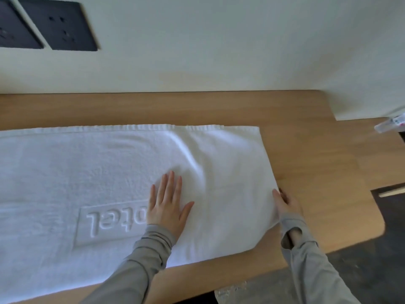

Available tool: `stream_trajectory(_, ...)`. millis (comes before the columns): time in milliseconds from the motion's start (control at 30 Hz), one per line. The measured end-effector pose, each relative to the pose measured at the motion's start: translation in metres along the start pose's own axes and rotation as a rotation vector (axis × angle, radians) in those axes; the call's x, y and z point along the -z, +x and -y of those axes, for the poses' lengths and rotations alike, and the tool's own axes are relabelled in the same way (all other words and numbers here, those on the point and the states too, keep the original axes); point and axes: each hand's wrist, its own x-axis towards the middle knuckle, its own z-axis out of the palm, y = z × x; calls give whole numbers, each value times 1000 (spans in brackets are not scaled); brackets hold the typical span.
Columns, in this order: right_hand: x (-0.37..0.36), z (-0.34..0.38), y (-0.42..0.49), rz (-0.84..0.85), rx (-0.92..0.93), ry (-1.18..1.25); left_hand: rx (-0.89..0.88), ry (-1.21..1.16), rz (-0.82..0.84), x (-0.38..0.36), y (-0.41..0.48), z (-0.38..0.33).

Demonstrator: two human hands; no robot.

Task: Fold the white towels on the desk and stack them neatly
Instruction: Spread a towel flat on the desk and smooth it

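Across the light-brown wooden desk [306, 150] a white terry towel [87, 172] lies spread flat, running off the left of the view, with raised lettering near its front edge. The left hand [167, 207] presses on it palm down, fingers straight and slightly fanned. The right hand [287, 205] pinches the towel's right edge, thumb on top. Behind the desk rises a pale plain wall [219, 51] carrying two black square socket plates [59, 23] at upper left. Dark grey floor [372, 270] shows at lower right. A small blurred white object [390, 125], perhaps a tube, lies at the desk's far right.
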Motion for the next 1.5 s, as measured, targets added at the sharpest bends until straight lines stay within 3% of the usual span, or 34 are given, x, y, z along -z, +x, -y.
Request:
stream_trajectory(200,8,-2,15,290,-41,209,79,65,-57,-14,7,-12)
stream_trajectory(367,19,-12,20,627,-26,496,104,92,-75,-17,6,-14)
stream_trajectory(533,21,7,18,718,125,327,131,90,-83,-16,6,-16)
stream_trajectory(600,29,18,21,678,215,160,137,91,-85,-16,7,-15)
stream_trajectory(700,48,18,33,470,360,-175,140,87,-87,-18,8,-15)
stream_trajectory(800,55,-15,33,286,347,-415,144,96,-87,-19,9,-17)
stream_trajectory(1067,25,-75,-4,100,175,-130,139,96,-77,-16,8,-20)
stream_trajectory(1333,27,-73,3,14,179,-229,143,85,-80,-11,7,-20)
stream_trajectory(1433,21,-49,9,-119,292,-227,132,80,-70,-11,7,-21)
stream_trajectory(1500,8,-16,20,-104,426,-194,123,83,-66,-12,7,-19)
